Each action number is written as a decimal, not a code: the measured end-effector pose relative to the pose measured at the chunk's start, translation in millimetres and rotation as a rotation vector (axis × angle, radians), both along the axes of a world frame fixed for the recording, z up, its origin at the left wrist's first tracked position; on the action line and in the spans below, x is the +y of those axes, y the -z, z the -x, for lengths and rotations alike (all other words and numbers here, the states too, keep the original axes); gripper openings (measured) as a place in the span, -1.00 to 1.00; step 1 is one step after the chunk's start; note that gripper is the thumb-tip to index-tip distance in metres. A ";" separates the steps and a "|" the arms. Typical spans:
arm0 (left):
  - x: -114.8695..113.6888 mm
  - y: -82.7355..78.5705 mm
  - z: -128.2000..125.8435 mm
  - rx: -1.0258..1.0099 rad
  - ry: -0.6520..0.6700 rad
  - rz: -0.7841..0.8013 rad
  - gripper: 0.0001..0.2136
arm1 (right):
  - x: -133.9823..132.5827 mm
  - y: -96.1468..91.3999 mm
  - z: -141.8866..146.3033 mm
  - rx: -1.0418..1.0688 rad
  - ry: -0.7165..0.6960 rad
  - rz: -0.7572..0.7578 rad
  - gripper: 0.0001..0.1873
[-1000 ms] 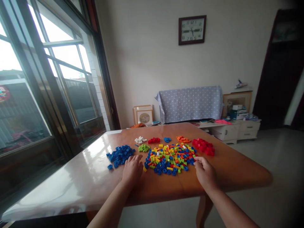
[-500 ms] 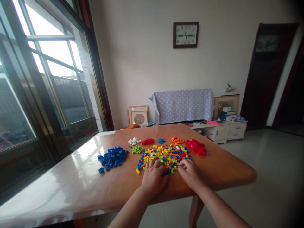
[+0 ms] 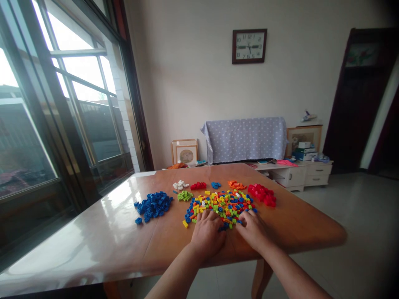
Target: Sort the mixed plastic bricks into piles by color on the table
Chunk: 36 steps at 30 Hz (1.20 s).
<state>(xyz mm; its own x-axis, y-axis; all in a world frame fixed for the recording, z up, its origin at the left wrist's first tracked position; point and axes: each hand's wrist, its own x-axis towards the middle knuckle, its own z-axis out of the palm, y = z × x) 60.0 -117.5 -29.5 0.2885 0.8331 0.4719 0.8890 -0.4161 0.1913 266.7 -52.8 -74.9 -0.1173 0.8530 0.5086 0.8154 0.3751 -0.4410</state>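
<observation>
A mixed pile of small toy bricks [image 3: 222, 203] in blue, yellow, green, orange and red lies on the table. Over its near left edge rests my left hand [image 3: 207, 232], back up, with fingers curled down and their tips hidden. Dark blue bricks [image 3: 223, 226] show just right of that hand. My right hand [image 3: 253, 230] is at the pile's near right edge, finger and thumb bent together around a small blue brick [image 3: 239, 223]. Left of the pile, a single yellow brick [image 3: 185, 224] lies by itself.
Sorted heaps surround the pile: blue [image 3: 154, 205], green [image 3: 185, 196], white [image 3: 181, 185], red [image 3: 198, 186], light blue [image 3: 215, 185], orange [image 3: 236, 185] and a larger red heap [image 3: 262, 194]. The wooden table [image 3: 296, 224] has a rounded right corner. A low cabinet [image 3: 294, 176] stands behind.
The view has turned slightly left, so everything sits further right. My right hand's finger and thumb have shifted, and a blue brick now shows between them. My left hand keeps its place at the pile.
</observation>
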 end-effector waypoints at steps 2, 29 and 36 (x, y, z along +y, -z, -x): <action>0.9 2.3 0.0 -0.027 -0.007 0.001 -0.89 | 2.2 3.2 -1.0 -0.007 0.007 0.011 -0.94; -17.0 5.6 173.6 -0.220 -0.910 0.015 -0.69 | 9.2 15.0 -10.4 0.129 0.040 0.089 -0.68; -13.5 5.4 95.3 -0.234 -0.429 -0.046 -0.77 | 13.2 24.9 -10.6 0.154 -0.034 0.047 -0.70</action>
<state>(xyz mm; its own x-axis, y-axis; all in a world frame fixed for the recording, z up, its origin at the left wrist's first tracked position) -35.2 -131.0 -34.9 -0.1944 0.8303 0.5223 0.9175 -0.0345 0.3962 277.2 -39.7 -99.8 -0.0703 0.8731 0.4824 0.7240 0.3773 -0.5775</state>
